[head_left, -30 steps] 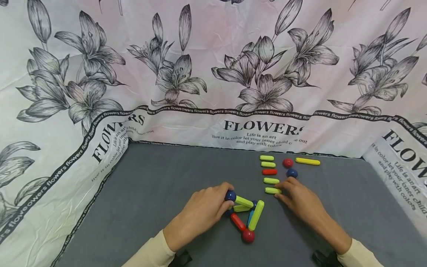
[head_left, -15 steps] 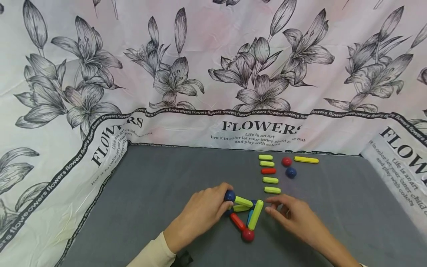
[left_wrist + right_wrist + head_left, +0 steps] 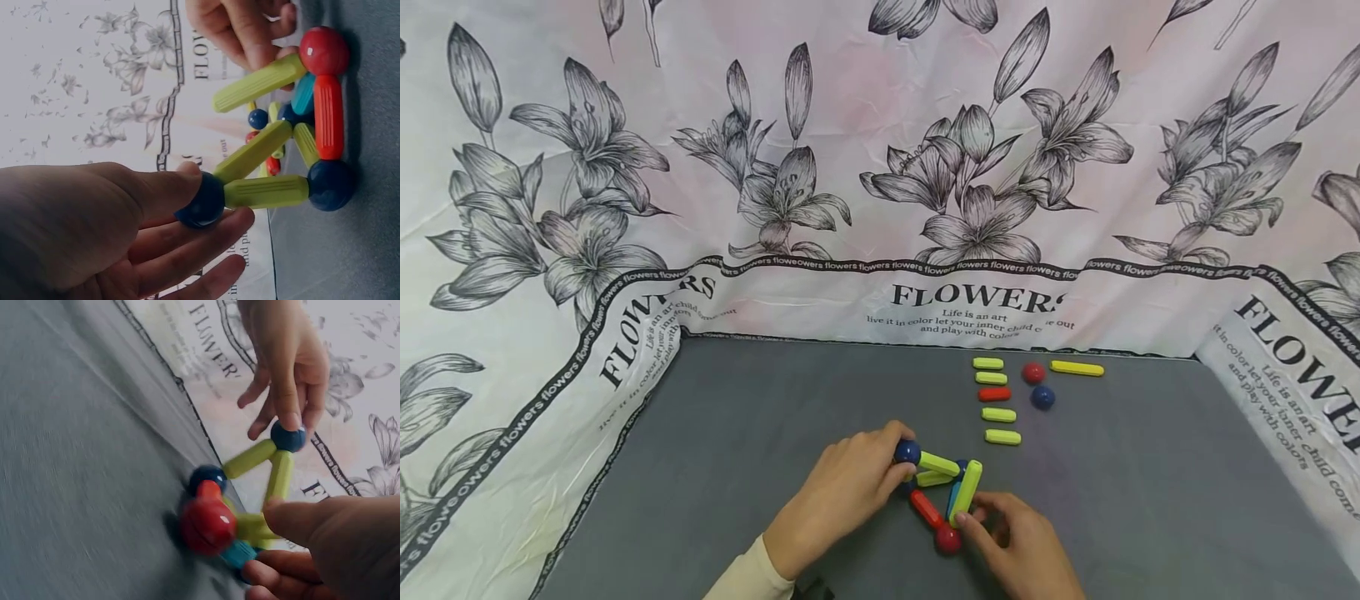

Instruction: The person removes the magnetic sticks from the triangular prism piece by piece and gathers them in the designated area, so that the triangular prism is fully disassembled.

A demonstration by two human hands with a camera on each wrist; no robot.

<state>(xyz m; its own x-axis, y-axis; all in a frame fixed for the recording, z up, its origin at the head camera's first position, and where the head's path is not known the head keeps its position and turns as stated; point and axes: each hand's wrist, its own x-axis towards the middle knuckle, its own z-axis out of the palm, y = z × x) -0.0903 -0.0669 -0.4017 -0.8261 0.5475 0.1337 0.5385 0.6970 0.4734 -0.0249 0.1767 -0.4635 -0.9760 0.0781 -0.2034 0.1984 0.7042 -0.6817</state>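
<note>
A frame of magnetic rods and balls stands on the dark grey surface. My left hand [image 3: 838,492] pinches its top blue ball [image 3: 205,200] between thumb and fingers; two yellow-green rods [image 3: 267,191] slope down from that ball. Lower in the frame are a red rod [image 3: 329,117], a light-blue rod [image 3: 304,95], a red ball [image 3: 948,538] and two more blue balls. From the red ball a yellow-green rod [image 3: 967,490] leans up, its upper end free. My right hand [image 3: 1028,543] pinches this rod near its lower end, thumb on the near side; its fingertips are partly hidden.
Behind and to the right lie a column of short yellow-green rods [image 3: 1002,437] with one red rod [image 3: 994,394] among them. Beside it are a loose red ball [image 3: 1033,372], a blue ball [image 3: 1042,397] and a longer yellow rod [image 3: 1077,368]. A flower-printed cloth [image 3: 775,304] borders the surface.
My right hand has left the short rods in the column and come down and left to the leaning yellow-green rod. My left hand keeps its pinch on the blue ball.
</note>
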